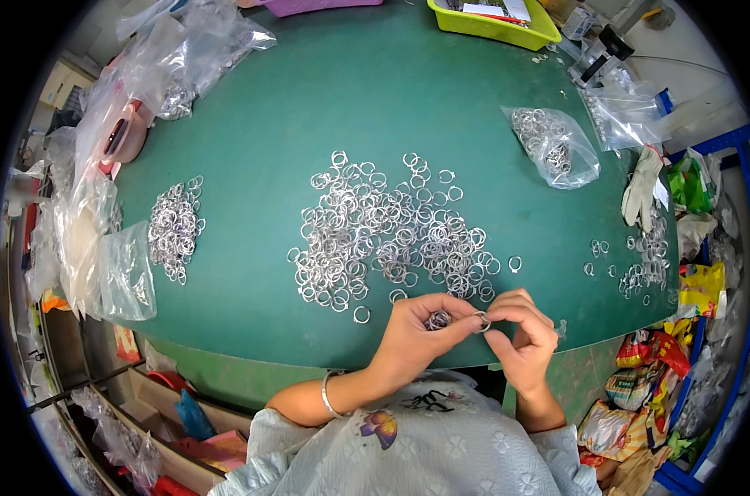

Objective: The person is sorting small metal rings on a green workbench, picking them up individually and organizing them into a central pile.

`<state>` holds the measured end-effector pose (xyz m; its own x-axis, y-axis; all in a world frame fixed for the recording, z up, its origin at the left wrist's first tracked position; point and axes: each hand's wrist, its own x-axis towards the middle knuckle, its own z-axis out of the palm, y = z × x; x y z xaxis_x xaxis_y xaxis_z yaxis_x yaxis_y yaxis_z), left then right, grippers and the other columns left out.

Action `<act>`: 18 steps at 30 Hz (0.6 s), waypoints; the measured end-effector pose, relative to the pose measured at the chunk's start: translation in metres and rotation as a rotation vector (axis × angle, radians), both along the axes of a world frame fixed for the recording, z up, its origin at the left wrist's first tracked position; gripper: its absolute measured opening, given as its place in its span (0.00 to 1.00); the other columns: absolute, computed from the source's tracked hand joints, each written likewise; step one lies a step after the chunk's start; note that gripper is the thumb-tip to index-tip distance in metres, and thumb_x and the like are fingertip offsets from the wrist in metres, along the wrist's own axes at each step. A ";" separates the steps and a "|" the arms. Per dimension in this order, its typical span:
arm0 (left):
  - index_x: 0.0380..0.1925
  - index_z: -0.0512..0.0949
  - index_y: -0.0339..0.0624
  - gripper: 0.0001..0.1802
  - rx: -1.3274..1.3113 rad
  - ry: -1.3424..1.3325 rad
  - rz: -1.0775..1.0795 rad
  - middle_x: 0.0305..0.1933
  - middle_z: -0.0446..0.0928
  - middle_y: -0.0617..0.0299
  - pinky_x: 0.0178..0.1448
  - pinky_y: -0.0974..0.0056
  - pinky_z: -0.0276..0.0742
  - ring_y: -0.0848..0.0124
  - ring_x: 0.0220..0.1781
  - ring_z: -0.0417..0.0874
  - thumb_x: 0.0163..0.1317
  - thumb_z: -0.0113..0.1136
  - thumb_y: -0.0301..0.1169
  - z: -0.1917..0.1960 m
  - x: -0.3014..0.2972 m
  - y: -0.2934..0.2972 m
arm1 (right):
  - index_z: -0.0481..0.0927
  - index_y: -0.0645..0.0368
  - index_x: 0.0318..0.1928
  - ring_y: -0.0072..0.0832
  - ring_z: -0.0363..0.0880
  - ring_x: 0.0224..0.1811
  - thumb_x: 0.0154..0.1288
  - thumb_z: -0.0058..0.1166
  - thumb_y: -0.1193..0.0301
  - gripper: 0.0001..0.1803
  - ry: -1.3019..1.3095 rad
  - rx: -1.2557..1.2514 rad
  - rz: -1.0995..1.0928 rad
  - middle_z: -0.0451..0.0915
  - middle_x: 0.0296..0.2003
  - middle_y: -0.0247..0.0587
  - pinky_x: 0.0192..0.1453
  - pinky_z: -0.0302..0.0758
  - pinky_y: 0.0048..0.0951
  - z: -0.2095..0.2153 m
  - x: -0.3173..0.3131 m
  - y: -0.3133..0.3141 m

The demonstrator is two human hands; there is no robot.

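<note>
Small silver metal rings lie in a wide, loose pile [334, 240] on the green table [243, 165], just beyond my hands. Several more rings [438, 320] are cupped in my left hand [408, 335], at the table's near edge. Between the fingertips of both hands is a single metal ring [482, 323], with my left thumb and finger on one side of it. My right hand [524, 331] pinches the same ring from the other side. Its fine detail is partly covered by the fingers.
A denser heap of rings [175, 231] sits at left, beside clear plastic bags [127, 273]. At right are scattered rings [652, 256], a bagged batch [549, 145] and a pale glove [641, 190]. A yellow-green tray [499, 29] stands at the far edge.
</note>
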<state>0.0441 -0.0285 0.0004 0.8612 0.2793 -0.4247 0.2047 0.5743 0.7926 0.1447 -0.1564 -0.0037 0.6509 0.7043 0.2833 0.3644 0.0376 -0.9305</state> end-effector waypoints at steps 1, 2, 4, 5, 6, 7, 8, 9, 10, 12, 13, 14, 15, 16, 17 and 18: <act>0.36 0.77 0.35 0.09 0.023 0.012 -0.010 0.27 0.76 0.67 0.23 0.79 0.60 0.86 0.23 0.67 0.53 0.59 0.23 0.002 0.000 0.000 | 0.76 0.67 0.28 0.32 0.73 0.32 0.45 0.56 0.84 0.06 -0.005 -0.011 0.002 0.77 0.27 0.42 0.37 0.68 0.27 0.000 -0.003 0.001; 0.36 0.77 0.35 0.09 0.064 -0.022 0.014 0.28 0.76 0.67 0.25 0.79 0.61 0.86 0.23 0.68 0.53 0.59 0.23 0.002 0.000 -0.002 | 0.76 0.68 0.28 0.31 0.73 0.31 0.46 0.55 0.85 0.06 0.027 -0.009 -0.004 0.76 0.26 0.42 0.37 0.68 0.27 0.002 -0.003 0.002; 0.37 0.77 0.35 0.10 0.148 -0.091 0.062 0.28 0.76 0.67 0.29 0.78 0.65 0.85 0.25 0.69 0.53 0.59 0.22 0.001 0.000 -0.004 | 0.76 0.68 0.28 0.31 0.72 0.30 0.45 0.56 0.86 0.07 0.244 -0.005 -0.021 0.76 0.26 0.43 0.36 0.68 0.27 0.002 -0.006 0.000; 0.37 0.77 0.35 0.11 0.174 -0.114 0.067 0.29 0.76 0.66 0.31 0.77 0.65 0.84 0.26 0.69 0.52 0.60 0.22 0.002 0.000 -0.004 | 0.76 0.68 0.28 0.31 0.72 0.30 0.44 0.56 0.87 0.07 0.354 -0.001 -0.030 0.76 0.25 0.43 0.35 0.68 0.27 0.001 -0.006 -0.001; 0.38 0.77 0.34 0.11 0.201 -0.136 0.072 0.29 0.76 0.66 0.32 0.76 0.66 0.83 0.26 0.69 0.52 0.60 0.21 0.002 0.000 -0.004 | 0.76 0.68 0.28 0.31 0.72 0.29 0.44 0.56 0.87 0.08 0.292 0.005 -0.039 0.76 0.25 0.43 0.35 0.68 0.27 0.002 -0.007 -0.001; 0.38 0.77 0.34 0.12 0.227 -0.159 0.077 0.29 0.76 0.65 0.34 0.76 0.67 0.83 0.26 0.69 0.51 0.60 0.21 0.002 0.000 -0.004 | 0.76 0.68 0.28 0.31 0.72 0.29 0.43 0.56 0.87 0.08 0.230 0.012 -0.048 0.75 0.25 0.43 0.34 0.68 0.27 0.003 -0.007 -0.001; 0.39 0.77 0.34 0.13 0.332 -0.188 0.063 0.30 0.76 0.64 0.33 0.75 0.67 0.82 0.26 0.69 0.50 0.61 0.20 0.002 0.000 -0.004 | 0.76 0.68 0.28 0.32 0.72 0.29 0.43 0.56 0.87 0.08 0.168 0.017 -0.059 0.75 0.25 0.44 0.34 0.68 0.27 0.004 -0.008 0.000; 0.39 0.77 0.34 0.14 0.437 -0.217 0.049 0.30 0.76 0.64 0.33 0.75 0.67 0.82 0.26 0.69 0.49 0.61 0.20 0.001 -0.001 -0.002 | 0.76 0.68 0.28 0.32 0.71 0.29 0.43 0.56 0.87 0.08 0.060 0.006 -0.073 0.75 0.25 0.44 0.34 0.68 0.27 0.006 -0.008 0.001; 0.39 0.77 0.34 0.15 0.542 -0.246 0.034 0.31 0.76 0.63 0.32 0.74 0.67 0.82 0.26 0.69 0.49 0.61 0.20 0.001 -0.001 -0.001 | 0.76 0.68 0.28 0.32 0.71 0.29 0.43 0.56 0.87 0.08 -0.048 -0.005 -0.086 0.75 0.26 0.44 0.34 0.68 0.27 0.009 -0.008 0.002; 0.39 0.78 0.35 0.15 0.523 -0.238 0.011 0.31 0.76 0.62 0.32 0.74 0.67 0.81 0.26 0.69 0.48 0.62 0.21 0.001 -0.002 -0.003 | 0.76 0.67 0.28 0.33 0.71 0.29 0.42 0.57 0.87 0.08 -0.169 -0.022 -0.096 0.75 0.26 0.43 0.33 0.68 0.27 0.011 -0.010 0.003; 0.39 0.78 0.35 0.15 0.513 -0.235 0.000 0.32 0.76 0.62 0.32 0.74 0.67 0.81 0.26 0.69 0.47 0.63 0.21 0.001 -0.003 -0.004 | 0.76 0.67 0.27 0.33 0.71 0.29 0.42 0.58 0.86 0.09 -0.162 -0.023 -0.084 0.75 0.26 0.43 0.33 0.68 0.27 0.012 -0.010 0.004; 0.38 0.78 0.35 0.15 0.467 -0.240 -0.019 0.32 0.76 0.62 0.32 0.74 0.67 0.81 0.26 0.69 0.47 0.63 0.21 0.000 -0.002 -0.003 | 0.76 0.67 0.27 0.33 0.70 0.29 0.41 0.58 0.86 0.09 -0.156 -0.023 -0.073 0.75 0.26 0.43 0.33 0.68 0.27 0.014 -0.010 0.004; 0.38 0.78 0.35 0.14 0.420 -0.244 -0.037 0.32 0.76 0.62 0.32 0.74 0.67 0.81 0.26 0.69 0.47 0.63 0.21 -0.002 -0.001 -0.001 | 0.76 0.66 0.27 0.33 0.70 0.29 0.40 0.59 0.85 0.10 -0.151 -0.023 -0.062 0.75 0.26 0.43 0.33 0.68 0.27 0.014 -0.010 0.005; 0.38 0.78 0.35 0.14 0.374 -0.249 -0.055 0.33 0.76 0.61 0.32 0.74 0.67 0.81 0.26 0.69 0.47 0.63 0.21 -0.004 0.000 0.000 | 0.76 0.66 0.27 0.33 0.70 0.29 0.40 0.60 0.84 0.10 -0.146 -0.028 -0.058 0.74 0.26 0.42 0.33 0.68 0.27 0.014 -0.010 0.004; 0.38 0.78 0.35 0.14 0.355 -0.247 -0.056 0.33 0.76 0.61 0.32 0.74 0.67 0.81 0.26 0.69 0.48 0.62 0.21 -0.004 0.000 0.000 | 0.76 0.66 0.27 0.33 0.70 0.29 0.39 0.60 0.84 0.10 -0.142 -0.034 -0.055 0.74 0.26 0.42 0.33 0.67 0.28 0.012 -0.009 0.004; 0.37 0.78 0.35 0.13 0.337 -0.244 -0.056 0.33 0.76 0.61 0.32 0.75 0.67 0.81 0.26 0.69 0.49 0.62 0.21 -0.005 0.001 0.000 | 0.76 0.66 0.27 0.33 0.70 0.29 0.38 0.61 0.83 0.11 -0.138 -0.040 -0.052 0.74 0.26 0.41 0.33 0.67 0.28 0.012 -0.009 0.003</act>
<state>0.0451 -0.0289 -0.0046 0.9431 0.3175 -0.0989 0.0108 0.2680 0.9634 0.1356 -0.1534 0.0080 0.6434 0.6834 0.3450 0.4894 -0.0207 -0.8718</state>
